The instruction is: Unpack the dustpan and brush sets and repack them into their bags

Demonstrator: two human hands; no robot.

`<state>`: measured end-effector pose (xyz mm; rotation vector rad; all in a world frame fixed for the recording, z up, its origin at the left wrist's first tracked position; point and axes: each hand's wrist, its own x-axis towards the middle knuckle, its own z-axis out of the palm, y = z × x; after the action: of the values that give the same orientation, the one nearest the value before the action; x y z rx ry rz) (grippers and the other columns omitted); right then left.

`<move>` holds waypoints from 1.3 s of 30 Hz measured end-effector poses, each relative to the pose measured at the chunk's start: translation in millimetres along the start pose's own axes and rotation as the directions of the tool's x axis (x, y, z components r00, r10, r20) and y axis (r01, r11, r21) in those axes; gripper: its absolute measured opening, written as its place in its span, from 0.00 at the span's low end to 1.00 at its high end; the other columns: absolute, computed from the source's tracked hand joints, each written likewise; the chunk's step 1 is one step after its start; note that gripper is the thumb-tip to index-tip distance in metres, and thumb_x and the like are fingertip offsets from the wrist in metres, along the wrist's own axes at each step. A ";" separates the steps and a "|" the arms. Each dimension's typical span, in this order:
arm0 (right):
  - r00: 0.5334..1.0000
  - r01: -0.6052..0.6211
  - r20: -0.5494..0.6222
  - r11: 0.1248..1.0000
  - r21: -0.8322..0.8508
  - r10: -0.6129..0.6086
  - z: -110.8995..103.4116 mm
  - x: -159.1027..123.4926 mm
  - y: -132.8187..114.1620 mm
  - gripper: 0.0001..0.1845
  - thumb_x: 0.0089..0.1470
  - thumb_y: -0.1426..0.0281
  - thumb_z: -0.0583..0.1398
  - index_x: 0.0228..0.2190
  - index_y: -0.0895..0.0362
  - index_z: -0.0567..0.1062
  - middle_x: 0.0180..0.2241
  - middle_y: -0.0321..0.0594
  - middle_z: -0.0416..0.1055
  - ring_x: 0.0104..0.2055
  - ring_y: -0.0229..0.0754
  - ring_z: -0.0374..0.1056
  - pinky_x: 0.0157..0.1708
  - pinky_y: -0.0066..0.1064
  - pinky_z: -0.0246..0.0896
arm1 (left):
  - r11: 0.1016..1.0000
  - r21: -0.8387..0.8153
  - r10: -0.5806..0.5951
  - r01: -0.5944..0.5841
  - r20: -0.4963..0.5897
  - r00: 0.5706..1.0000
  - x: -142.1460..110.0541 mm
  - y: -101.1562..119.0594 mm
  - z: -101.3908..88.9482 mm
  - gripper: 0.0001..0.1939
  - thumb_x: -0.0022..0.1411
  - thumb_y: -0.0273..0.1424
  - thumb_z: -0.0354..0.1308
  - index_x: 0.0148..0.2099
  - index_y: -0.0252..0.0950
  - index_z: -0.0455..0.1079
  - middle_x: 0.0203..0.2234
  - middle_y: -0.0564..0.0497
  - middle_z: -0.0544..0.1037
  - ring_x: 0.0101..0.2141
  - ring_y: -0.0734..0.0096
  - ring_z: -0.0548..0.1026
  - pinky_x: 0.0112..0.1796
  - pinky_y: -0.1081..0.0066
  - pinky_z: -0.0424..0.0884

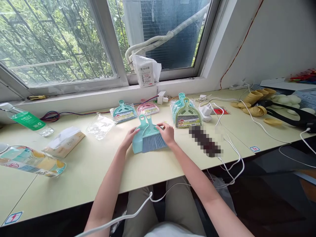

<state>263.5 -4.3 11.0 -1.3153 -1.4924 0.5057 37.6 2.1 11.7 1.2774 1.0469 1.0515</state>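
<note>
A mint-green dustpan (137, 142) and a matching hand brush (154, 141) with grey bristles are in front of me, side by side and partly overlapping, handles pointing away. My left hand (128, 138) is closed on the dustpan's left edge. On the other side, the fingers of my right hand (168, 133) grip the right side of the brush head. Left of them lies a crumpled clear plastic bag (100, 125). Behind are a wrapped teal dustpan set (123, 112) and a wrapped pink one (148, 108). Several more wrapped sets (188, 113) are stacked to the right.
Two bottles, one green-labelled (27, 120) and one fruit-patterned (32, 161), lie tilted at left near a tissue pack (65, 141). White cables (233, 148), a plug adapter (206, 113) and yellow cups (254, 97) occupy the right. A blurred dark patch covers something right of my hand.
</note>
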 end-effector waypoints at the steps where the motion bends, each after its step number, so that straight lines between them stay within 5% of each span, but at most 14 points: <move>1: 1.000 0.012 0.004 0.998 -0.061 -0.012 2.9 -2.7 -2.0 0.06 0.53 0.63 0.61 0.31 0.50 0.78 0.34 0.38 0.76 0.34 0.43 0.66 0.43 0.37 0.56 | 0.999 0.043 0.014 -0.016 0.043 0.999 -1.5 1.1 10.7 0.24 0.51 0.45 0.63 0.47 0.36 0.73 0.36 0.46 0.78 0.37 0.58 0.75 0.37 0.67 0.68; 5: 0.999 0.027 0.045 0.983 -0.184 -0.019 8.8 -4.1 0.6 0.05 0.49 0.64 0.64 0.29 0.52 0.77 0.44 0.42 0.72 0.51 0.50 0.62 0.51 0.44 0.53 | 0.983 0.179 0.026 -0.045 0.104 0.994 -3.7 0.9 32.3 0.23 0.49 0.43 0.65 0.45 0.35 0.74 0.38 0.46 0.78 0.39 0.58 0.74 0.39 0.66 0.67; 8: 0.977 -0.078 0.197 0.997 -0.014 0.079 8.2 2.0 9.7 0.16 0.45 0.68 0.66 0.40 0.50 0.75 0.46 0.40 0.72 0.48 0.47 0.66 0.49 0.42 0.58 | 0.986 0.162 0.007 -0.027 0.126 0.992 -3.3 -1.2 30.4 0.21 0.51 0.43 0.64 0.44 0.36 0.74 0.38 0.47 0.77 0.39 0.60 0.74 0.39 0.66 0.67; 13: 0.800 -0.392 0.587 0.848 0.357 0.123 5.6 11.8 17.4 0.12 0.44 0.72 0.64 0.36 0.55 0.78 0.37 0.37 0.77 0.42 0.44 0.71 0.47 0.37 0.62 | 0.980 0.201 -0.023 0.005 0.091 0.996 -4.7 -0.1 24.5 0.17 0.51 0.45 0.62 0.35 0.36 0.71 0.28 0.51 0.74 0.29 0.68 0.70 0.30 0.70 0.63; 15: 0.738 -0.470 0.665 0.791 0.391 0.110 3.8 12.3 16.0 0.13 0.43 0.71 0.64 0.35 0.56 0.79 0.34 0.36 0.77 0.40 0.43 0.71 0.46 0.35 0.63 | 0.973 0.231 -0.021 0.002 0.081 0.996 -6.0 2.3 24.1 0.17 0.51 0.45 0.63 0.32 0.36 0.69 0.25 0.53 0.71 0.27 0.71 0.68 0.29 0.71 0.61; 18: 0.706 -0.500 0.701 0.770 0.396 0.098 1.8 9.8 13.8 0.15 0.45 0.66 0.64 0.38 0.56 0.79 0.35 0.37 0.78 0.39 0.42 0.72 0.44 0.33 0.64 | 0.965 0.261 -0.035 0.009 0.094 0.995 -7.9 7.0 24.6 0.18 0.49 0.45 0.64 0.32 0.35 0.68 0.26 0.53 0.71 0.27 0.71 0.68 0.29 0.73 0.61; 24: 0.749 -0.464 0.652 0.793 0.393 0.115 8.5 4.9 16.8 0.21 0.44 0.58 0.65 0.38 0.58 0.79 0.35 0.41 0.78 0.37 0.43 0.73 0.41 0.33 0.65 | 0.970 0.239 -0.084 0.050 0.135 0.987 -9.4 10.6 26.7 0.22 0.52 0.47 0.61 0.40 0.34 0.75 0.31 0.51 0.76 0.31 0.69 0.71 0.32 0.73 0.62; 28: 0.822 -0.341 0.562 0.872 0.351 0.095 17.6 4.7 21.3 0.20 0.45 0.58 0.63 0.36 0.59 0.80 0.35 0.41 0.78 0.39 0.44 0.72 0.41 0.33 0.64 | 0.963 0.259 -0.089 0.070 0.064 0.994 -6.9 5.3 24.2 0.23 0.51 0.48 0.62 0.38 0.32 0.76 0.27 0.50 0.76 0.28 0.70 0.70 0.29 0.73 0.60; 33: 0.857 -0.231 0.510 0.939 0.256 0.072 25.2 4.3 26.4 0.16 0.46 0.60 0.61 0.31 0.59 0.81 0.33 0.41 0.78 0.38 0.45 0.73 0.39 0.33 0.65 | 0.952 0.288 -0.105 0.102 -0.006 0.994 -3.2 -0.5 20.8 0.22 0.45 0.47 0.66 0.32 0.31 0.76 0.23 0.50 0.74 0.24 0.72 0.68 0.26 0.73 0.59; 39: 0.891 -0.254 0.439 0.927 0.275 0.114 32.3 2.9 29.9 0.15 0.44 0.61 0.63 0.30 0.59 0.81 0.34 0.42 0.79 0.39 0.48 0.73 0.41 0.36 0.66 | 0.960 0.261 -0.098 0.103 -0.031 0.995 -2.2 2.1 21.1 0.22 0.44 0.46 0.66 0.34 0.32 0.77 0.25 0.49 0.77 0.26 0.68 0.72 0.27 0.72 0.62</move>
<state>249.4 17.5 -24.7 -1.1331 -1.5411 1.1722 57.7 -4.4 14.2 1.4114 1.2838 0.8683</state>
